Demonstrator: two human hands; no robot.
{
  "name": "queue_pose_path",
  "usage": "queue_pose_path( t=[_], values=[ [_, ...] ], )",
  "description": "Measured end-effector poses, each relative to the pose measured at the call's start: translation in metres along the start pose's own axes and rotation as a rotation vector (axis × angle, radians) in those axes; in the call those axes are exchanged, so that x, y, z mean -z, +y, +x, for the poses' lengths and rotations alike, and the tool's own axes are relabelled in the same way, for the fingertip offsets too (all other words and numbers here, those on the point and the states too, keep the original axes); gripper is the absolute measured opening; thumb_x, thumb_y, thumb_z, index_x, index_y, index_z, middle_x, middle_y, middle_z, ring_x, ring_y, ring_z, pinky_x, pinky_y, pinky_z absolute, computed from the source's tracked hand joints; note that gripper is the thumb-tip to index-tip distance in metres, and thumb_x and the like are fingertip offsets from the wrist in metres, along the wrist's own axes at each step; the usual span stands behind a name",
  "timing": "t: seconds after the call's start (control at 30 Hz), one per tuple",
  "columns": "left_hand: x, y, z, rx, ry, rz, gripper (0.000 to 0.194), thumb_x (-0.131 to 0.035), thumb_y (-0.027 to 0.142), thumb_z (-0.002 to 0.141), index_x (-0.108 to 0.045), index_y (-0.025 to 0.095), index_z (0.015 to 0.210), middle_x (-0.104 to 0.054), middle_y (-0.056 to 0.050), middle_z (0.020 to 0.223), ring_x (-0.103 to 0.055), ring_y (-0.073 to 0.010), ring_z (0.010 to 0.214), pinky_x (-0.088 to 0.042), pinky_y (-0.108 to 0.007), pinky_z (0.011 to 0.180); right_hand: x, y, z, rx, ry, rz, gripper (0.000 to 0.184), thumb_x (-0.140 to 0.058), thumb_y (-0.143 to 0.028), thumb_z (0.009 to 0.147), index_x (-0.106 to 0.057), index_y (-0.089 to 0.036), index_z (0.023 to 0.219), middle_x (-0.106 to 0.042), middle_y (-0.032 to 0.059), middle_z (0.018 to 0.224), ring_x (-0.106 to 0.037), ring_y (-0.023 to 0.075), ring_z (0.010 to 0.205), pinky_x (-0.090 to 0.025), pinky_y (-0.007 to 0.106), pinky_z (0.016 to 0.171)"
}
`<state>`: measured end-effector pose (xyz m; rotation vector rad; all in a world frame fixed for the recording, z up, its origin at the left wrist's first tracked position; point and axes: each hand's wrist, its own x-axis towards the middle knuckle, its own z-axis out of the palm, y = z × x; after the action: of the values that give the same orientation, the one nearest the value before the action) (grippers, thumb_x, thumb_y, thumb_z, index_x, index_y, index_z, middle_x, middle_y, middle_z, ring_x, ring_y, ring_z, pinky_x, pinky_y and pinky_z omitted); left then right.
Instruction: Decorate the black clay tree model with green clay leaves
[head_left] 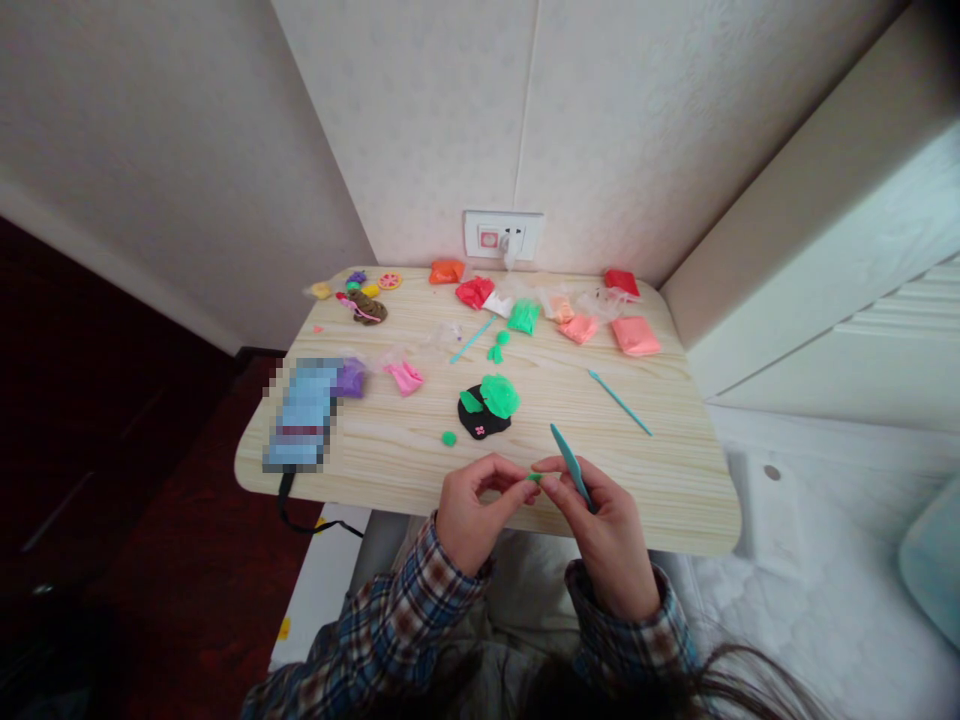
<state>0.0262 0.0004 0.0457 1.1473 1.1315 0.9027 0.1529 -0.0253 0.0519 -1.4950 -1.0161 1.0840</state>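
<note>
Over the near edge of the table, my left hand [477, 510] and my right hand [606, 530] meet, their fingertips pinching a small piece of green clay [534, 477] between them. My right hand also grips a teal plastic clay knife [568, 455], its blade pointing up and away. Just beyond my hands lies a flat black clay disc [484, 425] bearing green leaf-like pieces [499, 396] and a tiny pink flower [480, 431]. A green clay ball [448, 438] sits left of the disc. More green bits [496, 350] lie behind it.
Bags of coloured clay, among them green [524, 317], pink [406, 378], purple [349, 378] and coral [634, 335], are spread across the wooden table [660, 490]. Two thin teal tools [621, 403] lie there. A blurred-out phone [304, 415] with a cable rests at the left.
</note>
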Motion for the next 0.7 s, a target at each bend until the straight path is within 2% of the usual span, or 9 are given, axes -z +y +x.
queue_pose_path(
  t=[0.07,0.2,0.3,0.47,0.6,0.7],
  values=[
    [-0.0001,0.0019,-0.0004,0.015,0.011,-0.022,0.012,-0.068,0.023,0.071,-0.063,0.013,0.067,-0.068,-0.002,0.063,-0.063,-0.0139,0.062,-0.051,-0.024,0.064,0.0024,0.0006,-0.001,-0.014,-0.011,-0.034,0.022,-0.064,-0.04,0.071,-0.066,-0.019,0.077,-0.053,-0.0031,0.055,-0.044,0.0112,0.052,-0.036,0.023,0.049],
    [-0.0007,0.0005,-0.0008,0.046,0.008,-0.086,0.014,-0.07,0.025,0.069,-0.064,0.013,0.067,-0.067,-0.002,0.061,-0.064,-0.0146,0.061,-0.052,-0.025,0.066,0.0063,0.0011,-0.0014,-0.009,-0.023,-0.037,0.023,-0.064,-0.041,0.071,-0.063,-0.018,0.069,-0.053,-0.0029,0.054,-0.04,0.0099,0.05,-0.032,0.023,0.047],
    [-0.0011,-0.0014,-0.0012,0.053,0.018,-0.107,0.019,-0.073,0.028,0.065,-0.066,0.012,0.073,-0.07,-0.004,0.068,-0.065,-0.0155,0.065,-0.052,-0.026,0.069,0.0081,0.0001,-0.0003,0.001,-0.018,-0.049,0.025,-0.064,-0.042,0.072,-0.062,-0.018,0.067,-0.049,-0.004,0.052,-0.036,0.009,0.048,-0.031,0.023,0.046],
    [-0.0009,0.0034,-0.0015,0.086,-0.008,-0.13,0.032,-0.076,0.029,0.062,-0.067,0.013,0.087,-0.072,-0.007,0.081,-0.067,-0.0182,0.075,-0.052,-0.029,0.075,0.0086,-0.0021,0.0019,-0.006,-0.045,-0.063,0.025,-0.064,-0.043,0.072,-0.061,-0.018,0.067,-0.055,-0.0019,0.058,-0.042,0.0103,0.052,-0.034,0.023,0.049],
    [-0.0007,0.0067,0.0017,0.105,-0.033,-0.179,0.026,-0.077,0.033,0.061,-0.066,0.013,0.074,-0.072,-0.006,0.075,-0.068,-0.0198,0.074,-0.054,-0.031,0.073,0.0064,-0.0024,0.0013,-0.008,-0.064,-0.013,0.026,-0.065,-0.043,0.072,-0.061,-0.018,0.065,-0.06,-0.0006,0.06,-0.049,0.0117,0.055,-0.04,0.024,0.054],
    [0.0007,0.0049,0.0029,0.081,-0.031,-0.18,0.026,-0.076,0.037,0.062,-0.064,0.014,0.065,-0.071,-0.005,0.068,-0.068,-0.0204,0.072,-0.054,-0.032,0.073,0.0061,0.0006,0.0005,0.005,-0.017,0.01,0.027,-0.066,-0.043,0.07,-0.058,-0.018,0.063,-0.057,-0.0013,0.057,-0.048,0.0114,0.053,-0.04,0.024,0.052]
  ],
)
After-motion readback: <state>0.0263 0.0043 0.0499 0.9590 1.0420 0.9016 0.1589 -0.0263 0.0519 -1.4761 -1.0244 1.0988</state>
